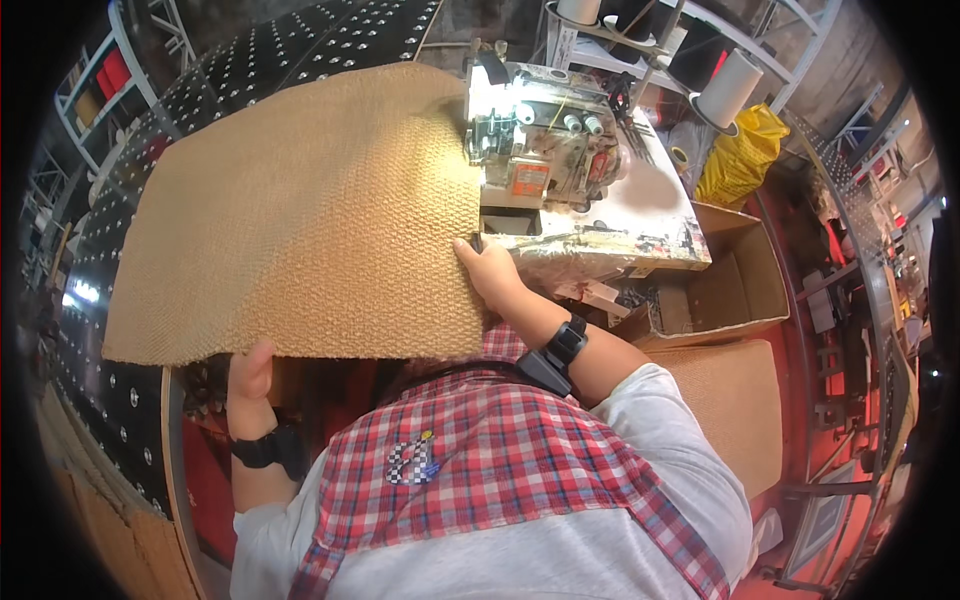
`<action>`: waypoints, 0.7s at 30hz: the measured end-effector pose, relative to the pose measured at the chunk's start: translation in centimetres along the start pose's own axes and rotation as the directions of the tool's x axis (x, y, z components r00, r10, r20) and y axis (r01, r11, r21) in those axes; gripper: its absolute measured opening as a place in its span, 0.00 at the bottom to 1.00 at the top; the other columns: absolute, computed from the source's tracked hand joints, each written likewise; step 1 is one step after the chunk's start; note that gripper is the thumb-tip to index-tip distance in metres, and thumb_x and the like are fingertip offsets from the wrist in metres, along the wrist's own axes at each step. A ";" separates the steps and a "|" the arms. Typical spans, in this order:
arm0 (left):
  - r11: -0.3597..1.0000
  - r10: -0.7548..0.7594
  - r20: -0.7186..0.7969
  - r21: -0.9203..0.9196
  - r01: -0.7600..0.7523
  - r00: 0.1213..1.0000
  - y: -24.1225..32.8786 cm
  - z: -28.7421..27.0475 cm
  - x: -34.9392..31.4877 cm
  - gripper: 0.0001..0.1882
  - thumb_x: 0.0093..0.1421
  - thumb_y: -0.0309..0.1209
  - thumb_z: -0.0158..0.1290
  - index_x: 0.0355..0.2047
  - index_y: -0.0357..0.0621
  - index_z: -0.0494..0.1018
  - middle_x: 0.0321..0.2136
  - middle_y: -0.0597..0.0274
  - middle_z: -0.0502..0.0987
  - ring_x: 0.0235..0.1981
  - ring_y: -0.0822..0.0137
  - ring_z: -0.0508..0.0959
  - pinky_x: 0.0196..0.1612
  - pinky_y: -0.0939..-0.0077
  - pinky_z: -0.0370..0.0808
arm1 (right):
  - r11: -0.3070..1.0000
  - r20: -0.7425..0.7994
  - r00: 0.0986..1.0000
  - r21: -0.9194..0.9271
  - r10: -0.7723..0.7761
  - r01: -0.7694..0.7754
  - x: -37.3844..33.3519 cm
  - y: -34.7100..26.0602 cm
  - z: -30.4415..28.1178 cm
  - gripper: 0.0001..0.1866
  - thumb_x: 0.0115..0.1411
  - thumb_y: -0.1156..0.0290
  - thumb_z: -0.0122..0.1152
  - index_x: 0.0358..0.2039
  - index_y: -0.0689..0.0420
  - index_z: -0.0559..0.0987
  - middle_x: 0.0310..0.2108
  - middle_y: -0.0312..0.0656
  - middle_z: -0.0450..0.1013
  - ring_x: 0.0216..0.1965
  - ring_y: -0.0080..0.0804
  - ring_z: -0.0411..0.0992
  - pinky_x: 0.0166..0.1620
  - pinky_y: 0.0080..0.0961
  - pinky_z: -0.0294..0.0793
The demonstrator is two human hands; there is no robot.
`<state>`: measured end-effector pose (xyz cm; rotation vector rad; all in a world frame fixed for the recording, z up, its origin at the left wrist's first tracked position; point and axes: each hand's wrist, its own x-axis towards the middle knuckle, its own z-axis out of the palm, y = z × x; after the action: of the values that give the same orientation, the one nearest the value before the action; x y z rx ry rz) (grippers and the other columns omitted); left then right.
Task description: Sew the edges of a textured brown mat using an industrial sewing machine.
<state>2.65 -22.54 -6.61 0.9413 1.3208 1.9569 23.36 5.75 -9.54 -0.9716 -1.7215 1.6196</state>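
Note:
A large tan woven mat (290,220) lies spread over the table, its right edge against an overlock sewing machine (550,135) whose lamp lights the weave. At the mat's lower right edge, my right hand (490,272) is closed on it, thumb on top and the other fingers mostly hidden. A small black piece (477,242) shows beside that thumb; its kind is unclear. My left hand (252,378) grips the mat's near edge towards the left, its thumb tip overlapping the rim and its fingers partly hidden.
A black perforated tabletop (300,50) extends behind and left of the mat. Right of the machine are a cone of thread (730,90), a yellow bag (742,155) and an open cardboard box (735,285). Another tan mat (735,410) lies below the box.

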 end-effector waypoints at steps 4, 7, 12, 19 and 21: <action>0.874 -0.221 -0.234 0.383 0.299 0.947 1.8 3.9 2.1 0.23 0.48 0.25 0.54 0.47 0.35 0.64 0.44 0.56 0.68 0.45 0.64 0.67 0.49 0.71 0.62 | 1.000 0.006 1.000 -0.017 0.013 -0.013 -0.1 -0.3 -0.2 0.16 0.56 0.65 0.50 0.37 0.66 0.70 0.30 0.43 0.71 0.30 0.27 0.67 0.36 0.24 0.66; 0.780 -0.029 -0.035 0.625 0.045 0.999 2.0 4.5 4.4 0.22 0.50 0.28 0.54 0.46 0.35 0.64 0.43 0.56 0.69 0.44 0.64 0.68 0.49 0.72 0.63 | 0.999 0.044 0.999 -0.018 0.030 -0.029 0.3 0.4 -0.3 0.17 0.56 0.64 0.50 0.39 0.66 0.70 0.30 0.43 0.71 0.30 0.25 0.67 0.35 0.24 0.66; 0.664 -0.030 -0.069 0.744 0.072 0.997 3.0 5.9 7.5 0.20 0.51 0.30 0.53 0.44 0.35 0.66 0.43 0.56 0.70 0.44 0.63 0.69 0.48 0.72 0.63 | 0.992 0.055 0.992 -0.050 0.116 -0.113 0.1 -0.5 -0.7 0.15 0.55 0.64 0.51 0.35 0.65 0.72 0.27 0.43 0.72 0.28 0.28 0.68 0.35 0.26 0.66; 0.411 0.169 0.088 0.899 -0.151 0.982 1.8 5.8 11.9 0.21 0.52 0.36 0.52 0.44 0.37 0.67 0.43 0.53 0.70 0.44 0.58 0.69 0.48 0.69 0.62 | 0.992 0.054 0.998 0.121 0.026 -0.033 0.6 -0.5 -1.5 0.15 0.56 0.58 0.50 0.26 0.59 0.71 0.12 0.31 0.61 0.11 0.17 0.55 0.14 0.17 0.52; 0.392 0.177 0.088 0.907 -0.152 0.980 1.4 5.7 13.2 0.21 0.52 0.37 0.52 0.44 0.37 0.67 0.43 0.53 0.70 0.45 0.57 0.68 0.49 0.69 0.62 | 0.983 0.119 0.984 0.112 0.130 -0.143 0.4 -0.9 -2.0 0.14 0.57 0.59 0.50 0.24 0.58 0.69 0.12 0.31 0.60 0.11 0.17 0.55 0.14 0.17 0.53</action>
<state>-0.37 -9.64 -0.84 1.5815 2.4934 1.2041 24.59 7.24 -8.50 -0.9760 -1.6382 1.8748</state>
